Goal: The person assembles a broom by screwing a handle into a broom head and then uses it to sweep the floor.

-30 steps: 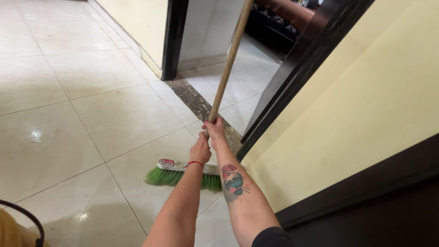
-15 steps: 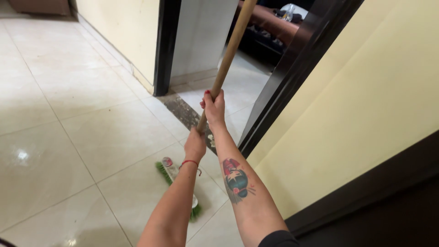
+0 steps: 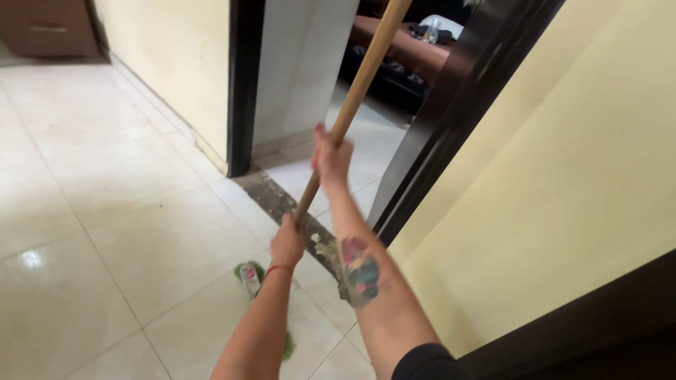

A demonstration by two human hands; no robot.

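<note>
- Left hand (image 3: 287,243), lower centre of the frame: fingers curled fully shut around the long round wooden broom handle (image 3: 352,105); seen from the back, so the fingertips are hidden. A thin red cord bracelet (image 3: 279,268) circles the wrist.
- Right hand (image 3: 331,156), centre of the frame, higher up the same handle: fingers wrapped closed about the shaft, red-painted nails showing at the top edge. The forearm carries a multicoloured tattoo (image 3: 360,271); a black sleeve edge (image 3: 426,362) sits at the bottom of the frame.
- Wooden broom handle: smooth, pale tan, straight; runs slantwise from the top centre of the frame down to the lower centre, passing through both hands.
- Broom head with green bristles (image 3: 248,272): lower centre-left, on the floor, partly hidden behind the left forearm; pale top block with a small red patch, fuzzy bristles.
- Glossy cream floor tiles (image 3: 105,211): large squares, thin grout lines, bright reflections at the left.
- Rough dark stone threshold strip (image 3: 274,200): centre, mottled and worn, crossing the doorway.
- Dark door frame (image 3: 243,84): upper centre, flat and matt; a second dark jamb slants at the upper right.
- Yellow painted wall (image 3: 563,176): right side, smooth, scuffed near the base.
</note>
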